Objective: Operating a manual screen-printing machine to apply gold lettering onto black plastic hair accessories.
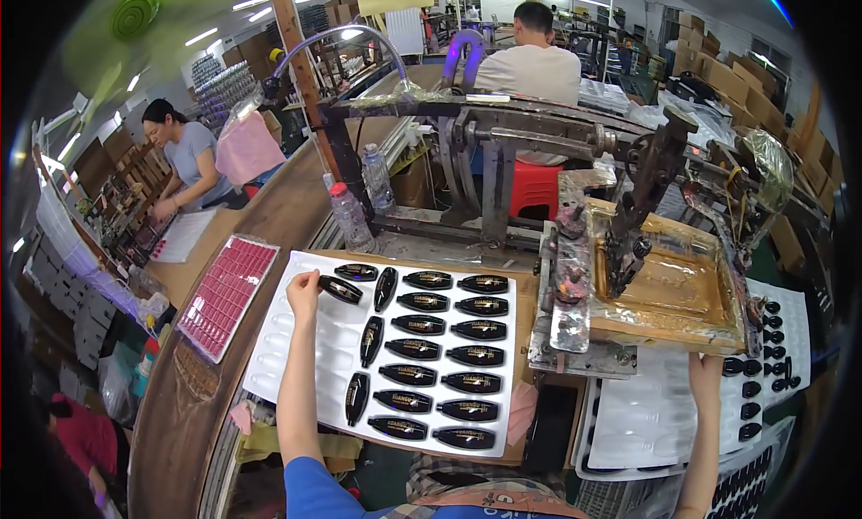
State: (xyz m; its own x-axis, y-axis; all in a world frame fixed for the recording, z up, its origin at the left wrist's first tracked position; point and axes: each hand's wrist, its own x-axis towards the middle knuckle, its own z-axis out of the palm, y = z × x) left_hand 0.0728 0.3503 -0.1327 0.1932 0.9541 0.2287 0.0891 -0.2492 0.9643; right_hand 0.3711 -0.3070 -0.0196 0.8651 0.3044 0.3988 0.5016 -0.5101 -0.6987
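Observation:
My left hand is closed at the upper left of a white moulded tray, pinching the end of a glossy black barrel-shaped piece. Several similar black pieces with gold print lie in the tray in rows; a few in the column nearest my hand stand lengthwise. My right hand reaches up to the near right edge of a wooden-framed printing screen. Its fingers are hidden behind that edge, so what they hold does not show.
Right of me, white trays bear loose black pieces. A metal press arm rises over the screen. A tray of pink pieces lies left on a brown belt. Bottles stand behind. Other people sit farther off.

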